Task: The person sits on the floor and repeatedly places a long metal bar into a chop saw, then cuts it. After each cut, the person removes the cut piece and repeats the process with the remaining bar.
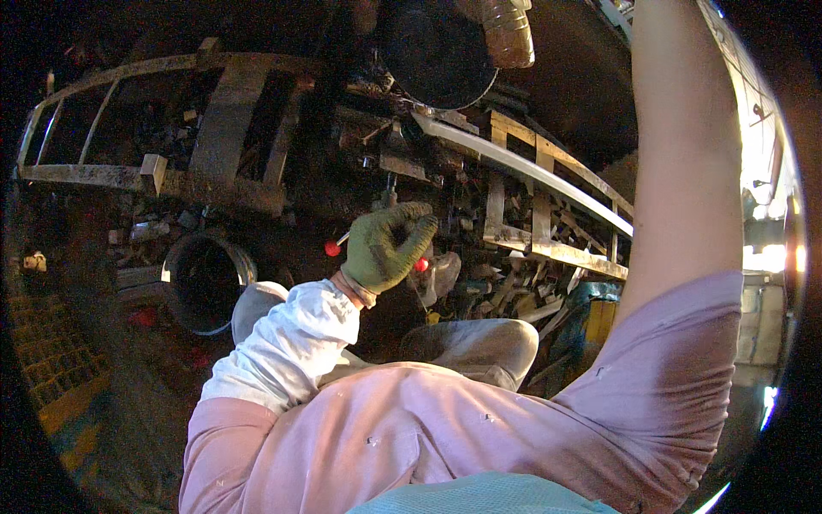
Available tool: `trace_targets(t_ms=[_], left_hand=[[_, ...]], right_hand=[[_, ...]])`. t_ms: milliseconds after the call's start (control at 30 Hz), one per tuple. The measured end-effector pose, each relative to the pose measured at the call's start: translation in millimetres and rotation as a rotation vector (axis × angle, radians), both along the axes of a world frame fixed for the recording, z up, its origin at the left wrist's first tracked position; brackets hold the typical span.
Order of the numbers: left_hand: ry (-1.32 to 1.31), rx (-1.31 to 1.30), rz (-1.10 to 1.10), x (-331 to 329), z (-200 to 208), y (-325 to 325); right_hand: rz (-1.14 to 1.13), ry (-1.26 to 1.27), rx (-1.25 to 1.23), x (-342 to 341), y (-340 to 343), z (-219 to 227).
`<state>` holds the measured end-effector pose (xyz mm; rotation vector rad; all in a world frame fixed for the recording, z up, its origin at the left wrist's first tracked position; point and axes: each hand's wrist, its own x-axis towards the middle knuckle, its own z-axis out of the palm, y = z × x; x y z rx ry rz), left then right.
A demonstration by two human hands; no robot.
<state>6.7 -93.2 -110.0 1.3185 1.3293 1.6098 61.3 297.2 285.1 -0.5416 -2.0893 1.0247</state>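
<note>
My left hand (385,249), in a green work glove with a white sleeve behind it, is closed in front of a dark machine with a metal spindle (390,186). A red ball knob (332,248) on a thin rod sticks out to its left. Another red knob (421,265) shows just below its fingers on the right. Whatever the fingers grip is hidden by the glove. My bare right arm (685,146) reaches up past the top right edge, and its hand is out of the picture.
A dark round pan-like object (437,60) and a clear plastic bottle (511,38) are at the top. From the machine, a pale bar (522,167) runs right past a wooden crate (541,154) of scraps. Left are a wooden frame (224,120), an open cylinder (175,300) and yellow grating (60,347).
</note>
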Motion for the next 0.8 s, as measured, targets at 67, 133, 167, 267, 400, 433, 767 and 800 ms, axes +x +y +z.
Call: trace_targets(t_ms=[67, 133, 167, 267, 400, 433, 767, 800], left_hand=[[0.013, -0.064, -0.020, -2.0, 5.1, -1.8], [0.029, -0.058, -0.022, -3.4, 6.3, -1.0], [0.040, -0.101, -0.062, -5.1, 5.8, -1.8], [0.033, -0.110, -0.087, -5.5, -0.3, -0.9], [0.097, 0.063, 0.036, 2.5, -7.9, 4.2], [0.106, 0.093, 0.047, 2.9, -6.3, 5.4], [0.540, 0.088, 0.150, 7.6, 4.5, 0.1], [0.519, 0.061, 0.119, 6.0, -2.3, 1.7]], right_hand=[[-0.100, -0.104, 0.078, -15.0, 15.1, -11.8], [-0.184, -0.181, 0.146, -26.9, 26.2, -25.2], [-0.223, -0.217, 0.175, -30.2, 30.7, -30.5], [-0.325, -0.293, 0.250, -34.8, 35.9, -45.2], [-0.455, -0.295, 0.318, -13.9, 21.9, -65.0], [-0.493, -0.280, 0.335, -3.7, 12.2, -72.5], [-0.756, -0.626, -0.206, 142.8, -281.2, -389.4], [-0.585, -0.887, -0.306, 146.4, -307.8, -425.2]])
